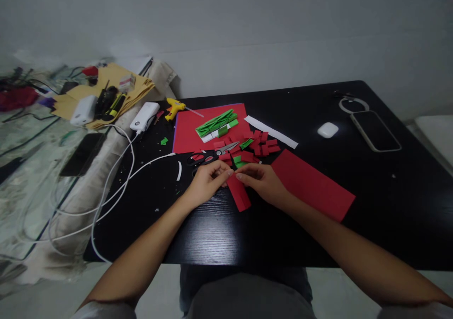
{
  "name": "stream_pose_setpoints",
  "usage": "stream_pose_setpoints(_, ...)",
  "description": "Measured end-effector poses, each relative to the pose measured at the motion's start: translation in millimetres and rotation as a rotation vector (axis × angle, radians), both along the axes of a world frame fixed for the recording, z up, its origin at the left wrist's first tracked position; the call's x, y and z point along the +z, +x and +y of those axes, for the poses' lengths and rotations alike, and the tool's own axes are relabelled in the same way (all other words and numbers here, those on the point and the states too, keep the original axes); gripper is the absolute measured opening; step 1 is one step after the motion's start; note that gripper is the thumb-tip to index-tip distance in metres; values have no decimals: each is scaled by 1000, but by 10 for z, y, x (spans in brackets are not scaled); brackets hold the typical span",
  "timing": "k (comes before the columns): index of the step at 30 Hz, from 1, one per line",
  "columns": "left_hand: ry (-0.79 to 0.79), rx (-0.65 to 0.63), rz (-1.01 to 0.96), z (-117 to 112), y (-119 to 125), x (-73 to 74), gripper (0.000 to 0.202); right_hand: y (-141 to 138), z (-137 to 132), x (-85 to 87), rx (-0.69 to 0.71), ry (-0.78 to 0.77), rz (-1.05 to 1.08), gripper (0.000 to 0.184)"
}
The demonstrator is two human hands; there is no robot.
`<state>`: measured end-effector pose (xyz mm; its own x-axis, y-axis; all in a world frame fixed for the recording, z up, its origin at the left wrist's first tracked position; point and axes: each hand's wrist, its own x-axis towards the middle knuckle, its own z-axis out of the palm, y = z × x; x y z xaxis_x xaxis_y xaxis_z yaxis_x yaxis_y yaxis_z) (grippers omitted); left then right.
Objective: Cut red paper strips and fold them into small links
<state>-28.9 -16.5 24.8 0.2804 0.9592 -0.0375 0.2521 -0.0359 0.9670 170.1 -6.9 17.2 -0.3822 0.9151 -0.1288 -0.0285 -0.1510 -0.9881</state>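
Observation:
My left hand and my right hand meet over the black table, both pinching the top end of a small red paper strip that lies flat between them. Their fingertips nearly touch above the strip. Just behind the hands lies a pile of small folded red and green paper pieces. Black-handled scissors rest right behind my left hand. A larger red paper rectangle lies beside my right wrist.
A red sheet carries folded green paper; a white strip lies beside it. A yellow glue gun, a white power bank with cables, an earbud case and a phone sit farther back.

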Motion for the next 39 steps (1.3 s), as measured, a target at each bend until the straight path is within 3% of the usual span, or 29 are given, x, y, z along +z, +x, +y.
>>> stream_pose_setpoints(29, 33, -11, 39, 1, -11, -26, 21, -15, -7, -40, -6, 78, -32, 15)
stream_pose_setpoints(39, 12, 9, -67, 5, -1, 18, 30, -17, -9, 4, -58, 70, -24, 18)
